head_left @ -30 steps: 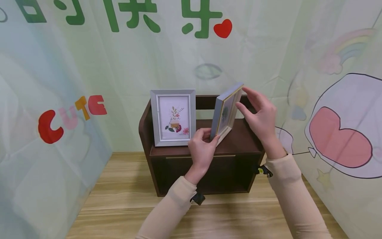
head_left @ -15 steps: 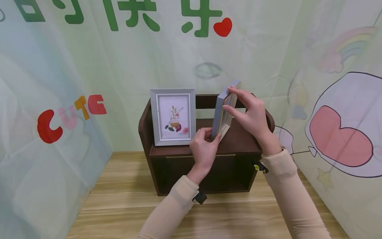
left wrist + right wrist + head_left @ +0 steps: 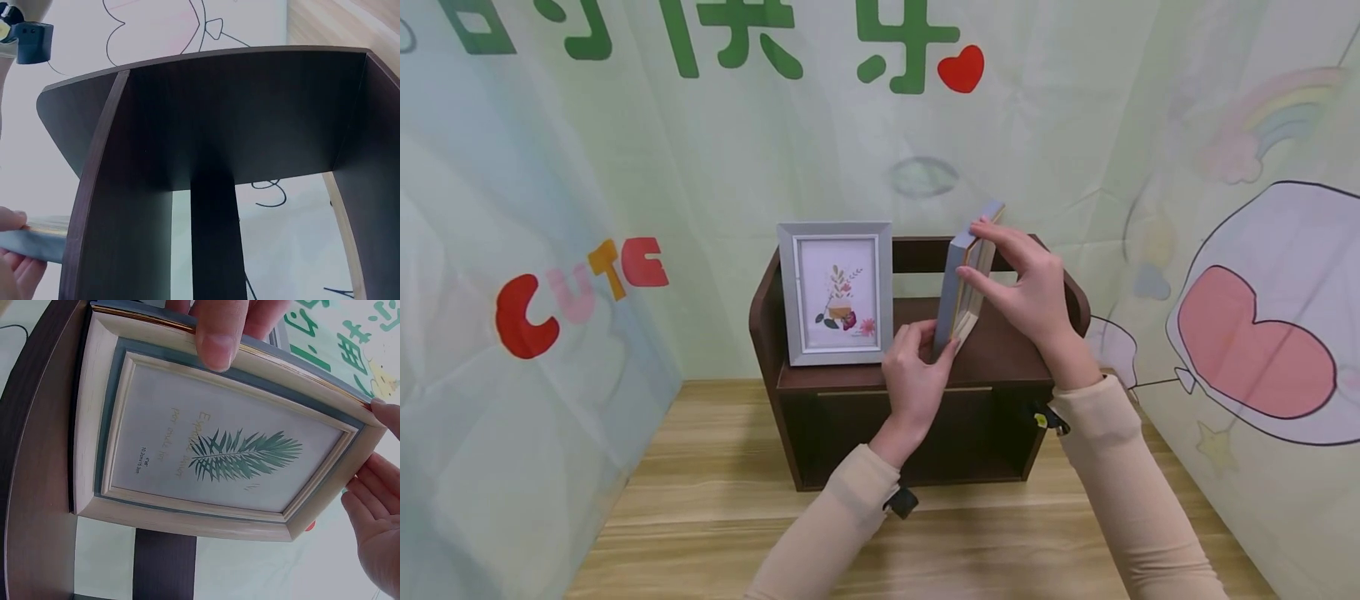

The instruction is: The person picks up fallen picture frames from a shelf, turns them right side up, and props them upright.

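In the head view, a picture frame (image 3: 951,283) with blue-grey sides and a cream front stands nearly edge-on above the right half of a dark brown shelf unit (image 3: 1011,333). My left hand (image 3: 917,379) pinches its lower near part. My right hand (image 3: 1030,279) holds the upper near corner between thumb and fingers. The right wrist view shows the face of the cream frame (image 3: 312,534), with a green leaf print, the left thumb (image 3: 215,347) on one long edge and my right hand (image 3: 381,515) at the corner. Whether its base touches the shelf I cannot tell.
A grey picture frame (image 3: 835,357) with a flower print stands upright on the shelf's left half. The shelf has raised sides and a back rail (image 3: 917,247). Printed cloth (image 3: 715,167) hangs behind and at both sides. The floor is wood-patterned (image 3: 700,483).
My right hand has moved left along the frame to its upper near corner. The held frame has turned more edge-on, and my left hand has shifted slightly right. The grey frame stays put.
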